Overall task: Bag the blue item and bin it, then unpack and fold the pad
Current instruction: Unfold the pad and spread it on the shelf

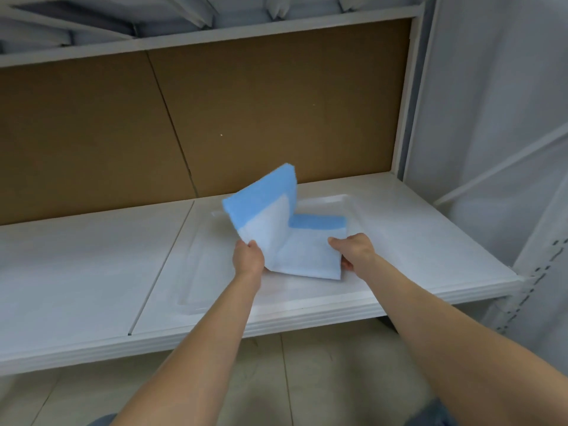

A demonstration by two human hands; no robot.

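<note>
- the pad (307,255) is being held over the tray (192,272), which is sitting on the white shelf (76,272)
- the left hand (249,256) is grasping the pad's left edge with fingers curled around it, and is holding this half raised and tilted, so its blue border is pointing up
- the right hand (353,252) is pinching the right edge, thumb on top and the other fingers under it
- the right half is lying almost flat, low over the tray; i cannot tell if it is touching
- a fold line is running between both halves
- a brown board (215,103) is standing behind the shelf
</note>
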